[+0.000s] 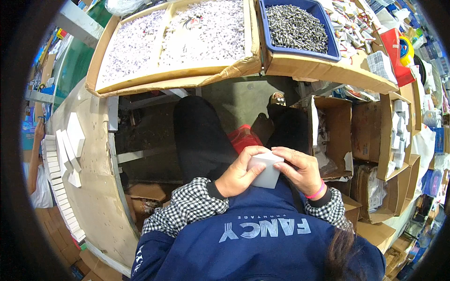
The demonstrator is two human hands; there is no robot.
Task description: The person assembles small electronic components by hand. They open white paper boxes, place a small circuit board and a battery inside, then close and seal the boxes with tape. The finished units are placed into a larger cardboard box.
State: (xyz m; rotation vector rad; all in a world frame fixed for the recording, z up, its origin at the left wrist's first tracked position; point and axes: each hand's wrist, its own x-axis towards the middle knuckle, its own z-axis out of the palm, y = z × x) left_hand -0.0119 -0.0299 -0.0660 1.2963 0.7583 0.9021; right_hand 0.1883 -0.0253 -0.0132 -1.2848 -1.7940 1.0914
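A small white box (pixel 266 177) is between my two hands, just above my lap. My left hand (pixel 239 174) grips its left side, thumb across the face and fingers at the far edge. My right hand (pixel 300 169) holds the right side, with thumb and fingertips on the top edge. The fingers partly cover the upper end of the box, so I cannot tell whether its flap is closed. Checked sleeves cover both forearms, and a pink band (pixel 318 191) circles my right wrist.
Ahead stand a divided cardboard tray (pixel 173 77) of small white pieces and a blue bin (pixel 300 54) of metal parts. White boxes (pixel 75 136) lie on the left table (pixel 91 187), some in a row along its edge. Open cartons (pixel 335 112) stand right. Another person's arm (pixel 36 154) shows far left.
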